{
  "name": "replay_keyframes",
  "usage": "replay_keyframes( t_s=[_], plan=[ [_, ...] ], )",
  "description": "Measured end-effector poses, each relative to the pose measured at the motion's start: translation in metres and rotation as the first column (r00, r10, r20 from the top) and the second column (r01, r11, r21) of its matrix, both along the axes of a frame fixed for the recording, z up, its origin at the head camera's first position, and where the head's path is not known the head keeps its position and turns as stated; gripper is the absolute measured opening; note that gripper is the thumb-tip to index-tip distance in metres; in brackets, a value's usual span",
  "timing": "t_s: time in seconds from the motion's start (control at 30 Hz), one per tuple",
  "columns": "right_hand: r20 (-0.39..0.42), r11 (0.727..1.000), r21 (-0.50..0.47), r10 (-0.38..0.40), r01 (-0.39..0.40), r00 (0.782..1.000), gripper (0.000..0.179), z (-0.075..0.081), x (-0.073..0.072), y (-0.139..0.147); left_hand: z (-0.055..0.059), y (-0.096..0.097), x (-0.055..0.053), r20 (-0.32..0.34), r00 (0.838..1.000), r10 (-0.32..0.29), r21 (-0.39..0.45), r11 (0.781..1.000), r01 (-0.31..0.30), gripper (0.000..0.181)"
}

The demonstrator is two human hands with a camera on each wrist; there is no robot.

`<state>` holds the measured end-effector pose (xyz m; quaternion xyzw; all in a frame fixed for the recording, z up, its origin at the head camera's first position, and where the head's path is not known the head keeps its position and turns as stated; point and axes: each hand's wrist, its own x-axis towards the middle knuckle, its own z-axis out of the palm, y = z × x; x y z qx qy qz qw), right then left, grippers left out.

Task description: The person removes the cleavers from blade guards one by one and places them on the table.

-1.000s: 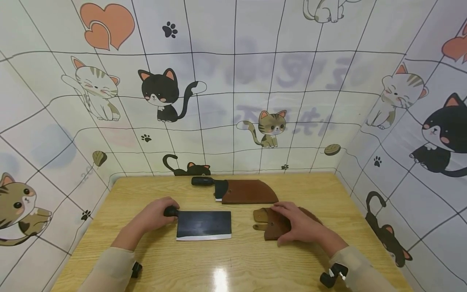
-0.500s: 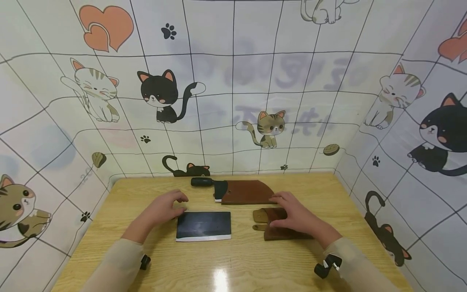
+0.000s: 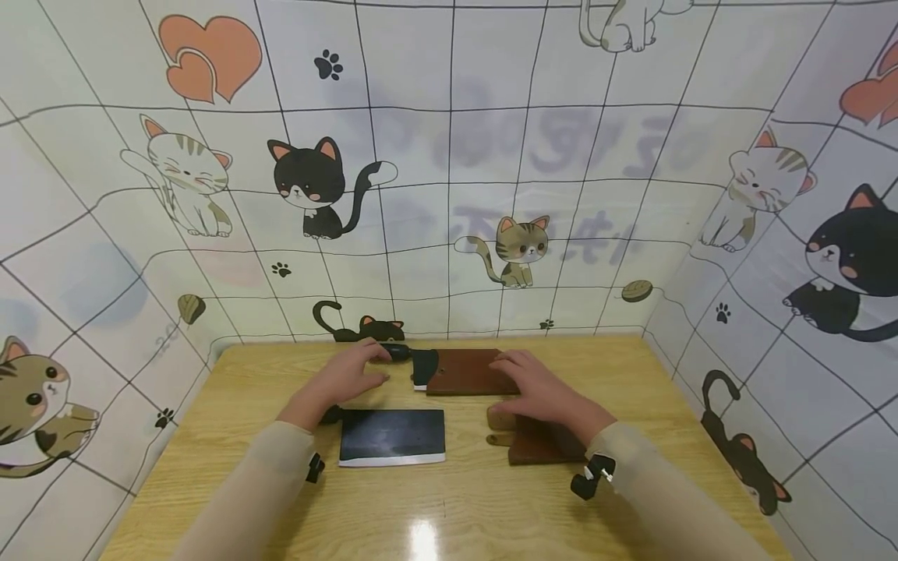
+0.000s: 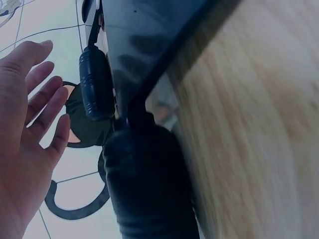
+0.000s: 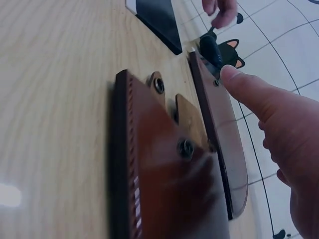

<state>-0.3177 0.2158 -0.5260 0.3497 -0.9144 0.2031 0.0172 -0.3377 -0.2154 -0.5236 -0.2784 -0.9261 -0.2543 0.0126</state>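
The sheathed cleaver (image 3: 464,372) lies along the far side of the bench (image 3: 365,514). Since a second ago, the left hand (image 3: 345,380) has left the bare cleaver's (image 3: 393,434) handle for the sheathed one's; the right hand (image 3: 547,392) has shifted from the loose sheath (image 3: 543,446) toward it. Both hang relaxed, gripping nothing. Purple wall writing (image 3: 561,144) is too faint to read.
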Motion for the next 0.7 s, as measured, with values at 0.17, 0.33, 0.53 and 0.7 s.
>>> replay_keyframes(
  t_s=[0.17,0.33,0.53,0.7],
  plan=[
    [-0.019,0.999,0.031,-0.035,0.035,0.999,0.085,0.000,-0.013,-0.018,-0.004,0.013,-0.015,-0.076,0.997,0.003,0.020,1.000,-0.001,0.036],
    [0.001,0.997,0.060,-0.046,0.046,0.999,0.091,0.003,-0.023,-0.038,-0.003,0.026,-0.026,-0.121,0.993,0.011,-0.005,1.000,-0.012,0.043],
    [0.037,0.995,0.092,-0.052,0.049,0.998,0.096,0.003,-0.032,-0.058,-0.006,0.038,-0.036,-0.059,0.997,0.049,-0.039,0.998,-0.051,0.052],
    [0.066,0.993,0.112,-0.048,0.040,0.997,0.102,-0.004,-0.040,-0.071,-0.010,0.042,-0.042,0.017,0.996,0.089,-0.057,0.995,-0.088,0.055]
  ],
)
